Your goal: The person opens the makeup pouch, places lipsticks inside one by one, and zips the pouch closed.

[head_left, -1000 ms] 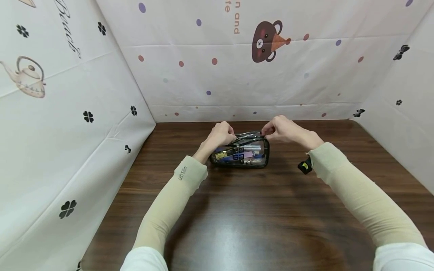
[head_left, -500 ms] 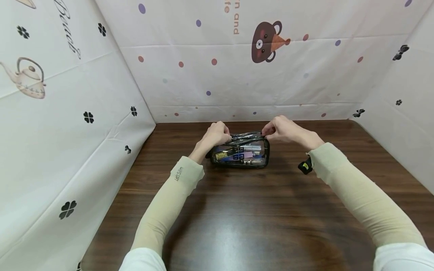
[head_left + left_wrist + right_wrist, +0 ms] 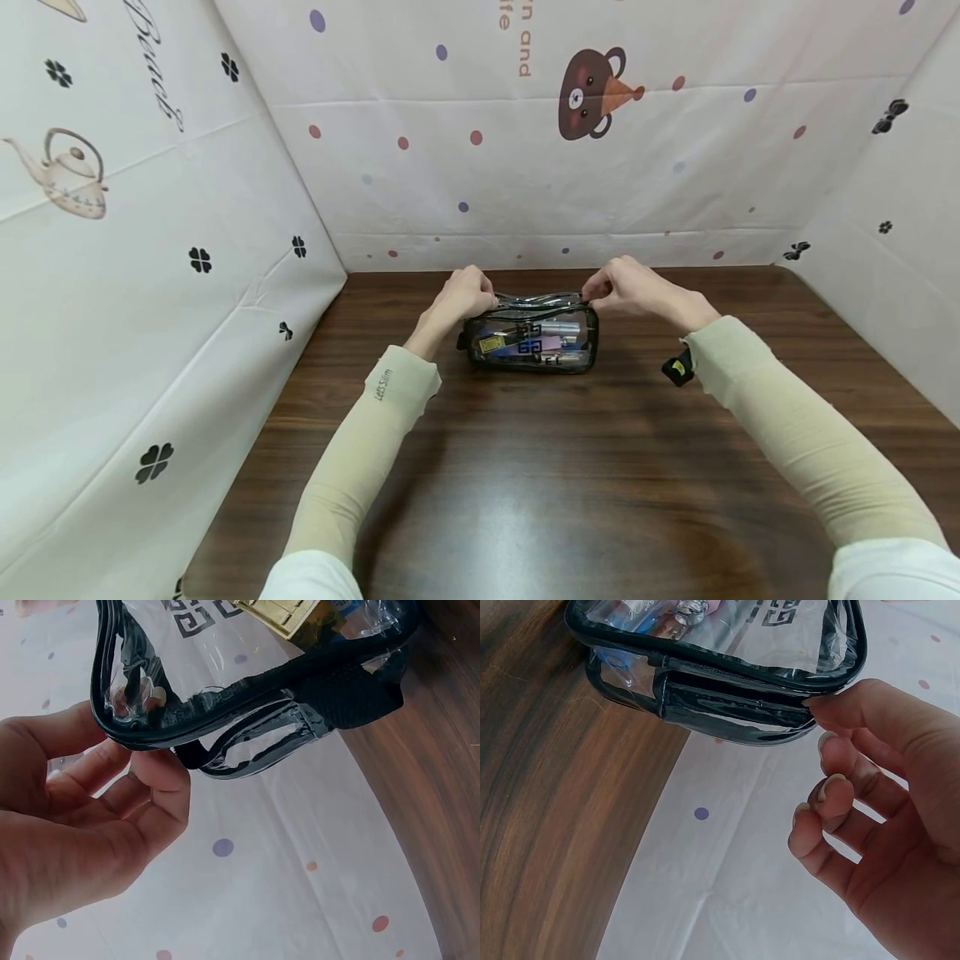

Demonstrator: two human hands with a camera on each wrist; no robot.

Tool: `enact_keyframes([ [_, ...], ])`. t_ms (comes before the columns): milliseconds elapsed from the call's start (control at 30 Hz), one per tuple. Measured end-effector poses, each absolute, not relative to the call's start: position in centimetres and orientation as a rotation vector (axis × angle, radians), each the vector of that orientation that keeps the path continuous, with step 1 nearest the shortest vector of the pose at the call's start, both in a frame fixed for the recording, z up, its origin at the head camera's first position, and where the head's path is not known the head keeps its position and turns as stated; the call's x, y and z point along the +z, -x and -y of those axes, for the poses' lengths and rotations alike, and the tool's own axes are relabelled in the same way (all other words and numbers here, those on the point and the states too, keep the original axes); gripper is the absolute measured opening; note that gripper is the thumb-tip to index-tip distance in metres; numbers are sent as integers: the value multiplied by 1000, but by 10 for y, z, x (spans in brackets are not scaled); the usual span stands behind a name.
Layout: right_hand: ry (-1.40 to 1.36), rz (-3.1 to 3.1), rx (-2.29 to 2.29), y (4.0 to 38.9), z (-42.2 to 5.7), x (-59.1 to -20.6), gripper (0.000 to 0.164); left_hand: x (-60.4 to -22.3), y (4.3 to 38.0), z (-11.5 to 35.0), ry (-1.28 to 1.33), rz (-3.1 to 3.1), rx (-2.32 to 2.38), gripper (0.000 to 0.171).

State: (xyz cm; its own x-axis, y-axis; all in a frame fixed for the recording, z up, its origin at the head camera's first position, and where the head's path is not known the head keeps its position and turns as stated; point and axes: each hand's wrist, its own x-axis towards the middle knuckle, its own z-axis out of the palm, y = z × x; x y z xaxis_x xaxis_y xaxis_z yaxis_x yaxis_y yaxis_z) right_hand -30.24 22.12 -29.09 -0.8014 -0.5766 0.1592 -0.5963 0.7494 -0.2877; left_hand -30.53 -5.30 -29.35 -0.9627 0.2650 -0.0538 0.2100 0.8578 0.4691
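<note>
A clear cosmetic pouch (image 3: 536,369) with black trim stands near the table's back edge, a dark square pattern printed on its front. Through the plastic show a gold item (image 3: 492,343), a silver tube (image 3: 560,328) and a pink-and-blue item. At its upper left corner, my left hand (image 3: 459,296) pinches the top edge by the zip; whether a zip pull lies between the fingers is hidden. My right hand (image 3: 630,290) pinches the upper right corner. In the right wrist view, thumb and forefinger meet at the trim (image 3: 780,682), the other fingers loosely bent.
The brown wooden table (image 3: 540,467) stretches toward me. White printed cloth (image 3: 420,183) rises close behind the pouch, and more cloth walls stand at left and right. A black strap piece (image 3: 678,367) hangs by my right wrist.
My left hand has slid left along the pouch's top edge, from nearer its middle to the left corner. My right hand keeps its hold, and the pouch stays in place.
</note>
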Motion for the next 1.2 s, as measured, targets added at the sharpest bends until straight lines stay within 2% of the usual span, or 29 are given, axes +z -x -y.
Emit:
enact_keyframes([
  [200, -961, 2892, 502, 303, -222, -292, 17, -292, 303, 57, -387, -2913, 756, 27],
  [433, -957, 2904, 502, 302, -223, -293, 16, -292, 303, 63, -390, -2880, 788, 32],
  [1200, -933, 2907, 491, 304, -224, -292, 16, -292, 307, 83, -358, -2852, 861, 25],
])
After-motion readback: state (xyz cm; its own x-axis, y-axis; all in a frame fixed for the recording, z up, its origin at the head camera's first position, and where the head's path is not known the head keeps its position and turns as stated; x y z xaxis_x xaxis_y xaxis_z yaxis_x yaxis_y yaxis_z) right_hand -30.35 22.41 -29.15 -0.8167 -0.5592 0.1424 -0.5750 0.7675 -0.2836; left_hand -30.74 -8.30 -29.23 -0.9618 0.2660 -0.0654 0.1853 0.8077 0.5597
